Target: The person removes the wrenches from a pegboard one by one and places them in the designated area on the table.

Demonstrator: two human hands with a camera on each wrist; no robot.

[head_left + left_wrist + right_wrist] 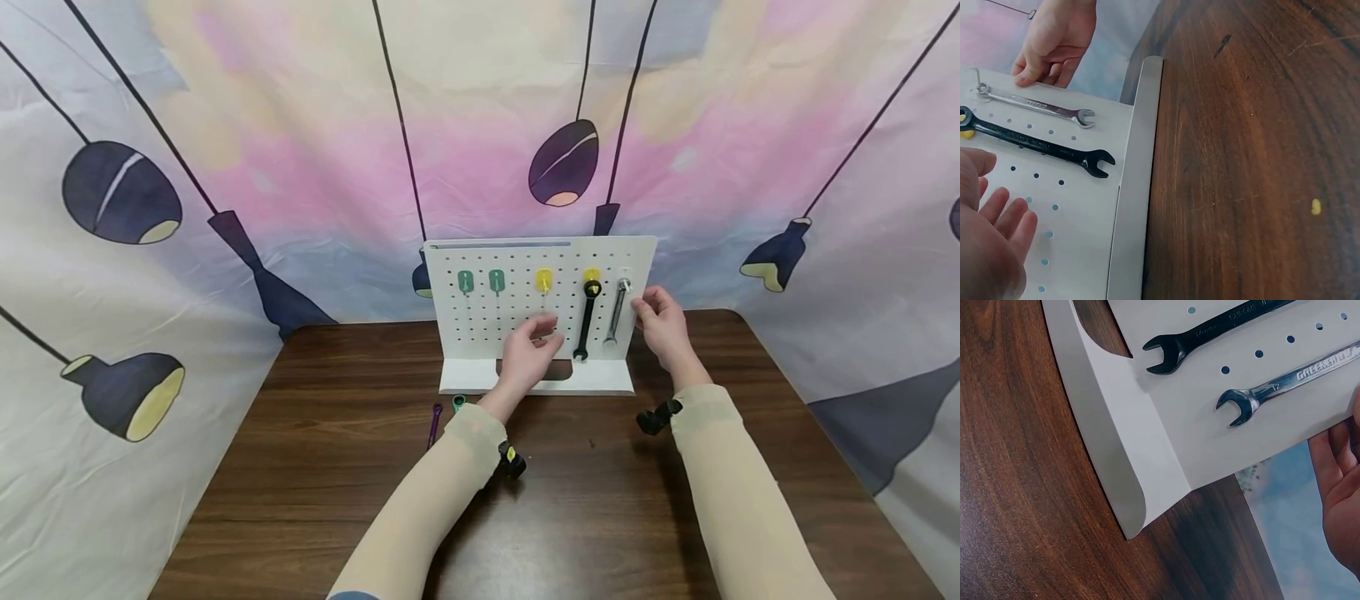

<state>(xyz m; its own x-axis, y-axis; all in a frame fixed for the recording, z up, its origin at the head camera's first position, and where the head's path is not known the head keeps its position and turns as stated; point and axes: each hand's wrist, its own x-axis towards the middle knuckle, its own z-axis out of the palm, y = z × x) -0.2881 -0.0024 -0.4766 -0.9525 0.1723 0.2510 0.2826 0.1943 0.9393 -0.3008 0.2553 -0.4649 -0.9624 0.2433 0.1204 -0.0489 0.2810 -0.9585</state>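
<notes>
Right hand (664, 328) pinches pegboard (487, 318) edge, left hand (527, 357) relaxed, empty; chrome wrench (1290, 381) marked 12, legible right wrist view, not head

You had a dark wood-grain table (585, 517) in front of a wrinkly pastel backdrop (480, 125) printed with hanging lamps (120, 187)
</notes>
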